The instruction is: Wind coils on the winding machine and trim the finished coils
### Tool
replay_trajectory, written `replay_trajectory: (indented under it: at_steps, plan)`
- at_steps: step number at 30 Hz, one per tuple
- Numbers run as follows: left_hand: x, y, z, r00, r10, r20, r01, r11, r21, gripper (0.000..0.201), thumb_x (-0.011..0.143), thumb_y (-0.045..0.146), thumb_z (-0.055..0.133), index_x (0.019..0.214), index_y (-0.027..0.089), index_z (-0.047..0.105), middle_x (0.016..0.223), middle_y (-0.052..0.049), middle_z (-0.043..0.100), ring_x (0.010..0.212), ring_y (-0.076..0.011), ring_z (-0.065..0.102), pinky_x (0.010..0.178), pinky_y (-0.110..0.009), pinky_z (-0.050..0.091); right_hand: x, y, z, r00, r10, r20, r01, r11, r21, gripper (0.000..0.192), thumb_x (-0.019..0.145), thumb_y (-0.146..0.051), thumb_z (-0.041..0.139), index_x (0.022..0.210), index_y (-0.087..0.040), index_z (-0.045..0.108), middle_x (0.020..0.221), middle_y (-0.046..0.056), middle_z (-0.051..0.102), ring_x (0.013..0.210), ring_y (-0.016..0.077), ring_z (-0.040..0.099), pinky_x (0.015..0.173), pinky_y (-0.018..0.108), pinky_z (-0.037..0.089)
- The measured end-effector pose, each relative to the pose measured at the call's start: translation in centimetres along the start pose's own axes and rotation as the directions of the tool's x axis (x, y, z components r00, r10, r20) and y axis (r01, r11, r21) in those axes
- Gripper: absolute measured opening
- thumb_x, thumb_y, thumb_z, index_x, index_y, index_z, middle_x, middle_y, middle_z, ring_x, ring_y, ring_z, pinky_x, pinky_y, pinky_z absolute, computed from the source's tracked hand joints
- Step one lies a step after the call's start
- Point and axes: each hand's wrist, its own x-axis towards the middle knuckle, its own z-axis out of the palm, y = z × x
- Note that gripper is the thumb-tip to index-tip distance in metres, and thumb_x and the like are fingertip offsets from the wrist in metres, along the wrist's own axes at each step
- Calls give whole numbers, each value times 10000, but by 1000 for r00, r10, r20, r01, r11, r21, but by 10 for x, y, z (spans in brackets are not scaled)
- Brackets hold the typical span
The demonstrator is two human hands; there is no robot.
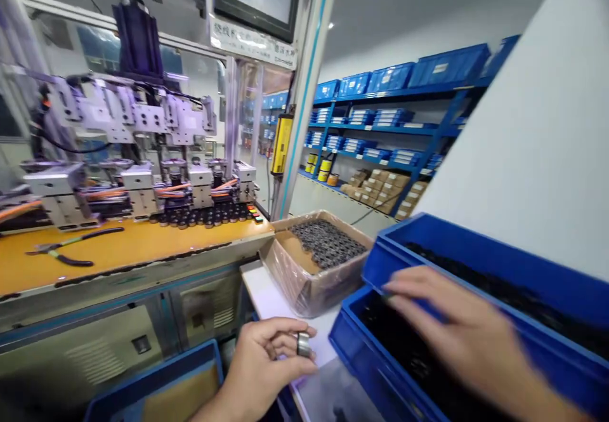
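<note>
Left hand [266,358] pinched shut; right hand [457,333] flat, fingers [404,292] outstretched.

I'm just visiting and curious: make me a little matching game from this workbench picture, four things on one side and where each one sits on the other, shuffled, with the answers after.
Things:
1. small metal ring
2. pliers
3. cardboard box of dark parts
4. right hand

Places:
A. lying on the orange bench top
B. over the lower blue bin
C. pinched in the fingers of the left hand
D. on the white surface between the bench and the blue bins

Pairs: 1-C, 2-A, 3-D, 4-B
</note>
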Motion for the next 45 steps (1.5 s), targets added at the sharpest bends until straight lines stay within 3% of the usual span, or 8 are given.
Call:
replay_trajectory:
  at_steps: [1, 4, 7, 12, 17, 26, 36, 45]
  plan:
    - [0, 1, 2, 1000, -12, 19, 12, 1000, 6, 345, 512, 44, 849, 830, 172, 810, 830, -78, 809, 688, -168, 734, 651, -216, 558, -8, -11, 13, 995, 11, 95, -17, 998, 61, 140, 964, -246, 578, 888, -197, 685, 841, 83, 686, 736, 167, 677, 647, 248, 569]
    - [-1, 0, 6, 997, -13, 78, 12, 1000, 16, 374, 497, -4, 843, 820, 181, 807, 756, -45, 810, 676, -170, 751, 638, -200, 572, -33, -39, 51, 986, 79, 144, -128, 918, 375, 72, 946, -147, 569, 955, -181, 632, 826, 50, 669, 736, 145, 667, 650, 224, 566]
    - [1, -4, 9, 992, -26, 120, 28, 1000, -8, 369, 502, 9, 864, 825, 176, 800, 661, -13, 791, 619, -146, 737, 607, -181, 569, -47, -49, 69, 982, 78, 170, -153, 861, 486, 115, 926, -109, 562, 986, -168, 640, 838, 49, 640, 727, 134, 636, 643, 226, 545]
    - [4, -13, 14, 984, -94, 149, 101, 994, -38, 344, 540, 80, 893, 854, 160, 779, 742, -54, 812, 685, -175, 764, 669, -218, 602, -50, -41, 63, 988, 60, 139, -117, 883, 455, 216, 890, -46, 554, 1022, -185, 652, 850, 42, 614, 730, 131, 615, 628, 223, 524]
    - [3, -15, 15, 995, 24, 93, -22, 1000, -20, 341, 549, 74, 886, 866, 157, 790, 746, -60, 812, 680, -171, 768, 647, -180, 598, -50, -38, 56, 987, -52, 149, -21, 892, 451, 313, 907, -118, 570, 1220, -120, 571, 986, 120, 637, 857, 187, 635, 720, 307, 574]
    - [2, 0, 19, 986, 29, 162, -23, 999, -35, 465, 533, -88, 822, 862, 241, 815, 768, -18, 813, 687, -160, 777, 650, -136, 597, -58, -31, 61, 968, -233, 91, 198, 936, 291, 183, 943, -90, 575, 1122, -61, 598, 959, 115, 623, 870, 175, 584, 748, 316, 553]
    - [5, -8, 14, 979, -57, 196, 83, 989, -122, 377, 567, 30, 879, 878, 231, 811, 805, -54, 817, 709, -166, 776, 683, -183, 606, -59, -36, 64, 974, -220, 49, 201, 947, 252, 165, 952, -94, 546, 1107, -61, 592, 904, 94, 608, 801, 161, 571, 709, 300, 558]
    - [-3, -28, 17, 996, -69, 63, 80, 978, -194, 381, 519, 23, 898, 837, 210, 801, 841, -46, 820, 777, -185, 769, 725, -228, 602, -53, -31, 64, 965, -258, 44, 239, 937, 254, 192, 950, -86, 529, 1134, -58, 577, 900, 96, 620, 818, 164, 601, 711, 287, 559]
